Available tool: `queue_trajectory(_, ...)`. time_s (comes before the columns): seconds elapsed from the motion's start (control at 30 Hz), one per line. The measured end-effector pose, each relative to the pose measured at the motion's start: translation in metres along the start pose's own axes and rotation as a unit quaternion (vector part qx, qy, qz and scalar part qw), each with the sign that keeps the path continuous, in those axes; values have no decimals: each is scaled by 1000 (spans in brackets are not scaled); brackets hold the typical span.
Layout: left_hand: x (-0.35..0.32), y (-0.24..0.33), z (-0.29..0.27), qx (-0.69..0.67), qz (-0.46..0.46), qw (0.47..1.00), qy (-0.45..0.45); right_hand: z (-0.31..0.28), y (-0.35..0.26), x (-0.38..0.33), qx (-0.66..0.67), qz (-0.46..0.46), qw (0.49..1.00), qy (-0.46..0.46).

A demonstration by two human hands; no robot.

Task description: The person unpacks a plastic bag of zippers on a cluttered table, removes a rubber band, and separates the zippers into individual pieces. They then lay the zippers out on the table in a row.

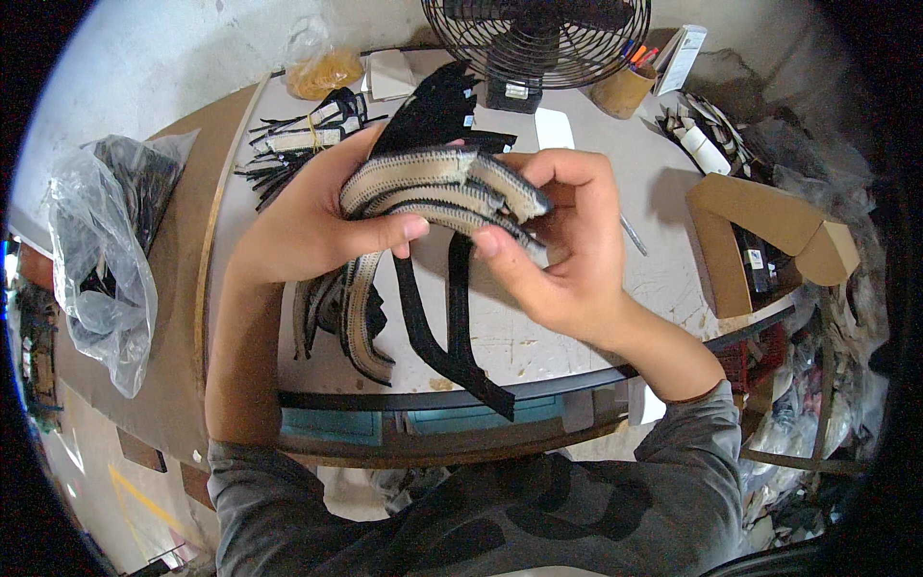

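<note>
A bundle of curved fabric strips (413, 183), beige with black edges and rows of stitching, is held over the table. My left hand (312, 221) is closed round the bundle's left part, its thumb across the front. At the strips' right ends, my right hand (586, 260) grips between thumb and fingers; the exact fingertip contact is partly hidden. Below the hands hang black strips (413, 317), one reaching past the table's front edge. Another beige-and-black strip (361, 322) droops under my left hand. Just behind the bundle lie black fabric pieces (433, 111).
Tied strips (308, 135) lie at the back left, near a bag of yellowish material (325, 72). A fan (538, 38) and a pen cup (623, 91) stand at the back. An open cardboard box (716, 250) sits right; a plastic bag (101, 279) lies left.
</note>
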State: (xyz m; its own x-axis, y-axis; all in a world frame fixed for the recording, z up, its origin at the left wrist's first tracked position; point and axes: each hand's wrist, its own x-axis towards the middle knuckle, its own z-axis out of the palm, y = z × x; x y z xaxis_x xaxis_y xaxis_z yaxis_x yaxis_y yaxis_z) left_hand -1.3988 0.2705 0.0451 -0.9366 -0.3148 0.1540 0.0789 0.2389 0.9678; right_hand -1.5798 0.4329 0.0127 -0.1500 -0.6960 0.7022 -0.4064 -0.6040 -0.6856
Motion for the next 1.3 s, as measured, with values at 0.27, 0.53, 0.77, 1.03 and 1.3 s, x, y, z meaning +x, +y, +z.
queue_trajectory(0.27, -4, 1, 5, 61, 50, 997, 9, 13, -8, 8, 27, 21, 999, 26)
queue_trajectory(0.53, -4, 5, 7, 147, 53, 988, 7, 5, -19, 19, -130, -78, 988, 37)
queue_trajectory(0.77, -2, -3, 5, -191, 35, 981, -3, 4, -11, 14, -178, -242, 954, 8)
queue_trajectory(1.03, -2, 2, 3, -87, -38, 992, 86, 10, -11, 7, -243, -417, 875, -31)
queue_trajectory(1.3, 0, -4, -10, -133, -21, 990, 39, 6, -13, 6, -209, -345, 913, -61)
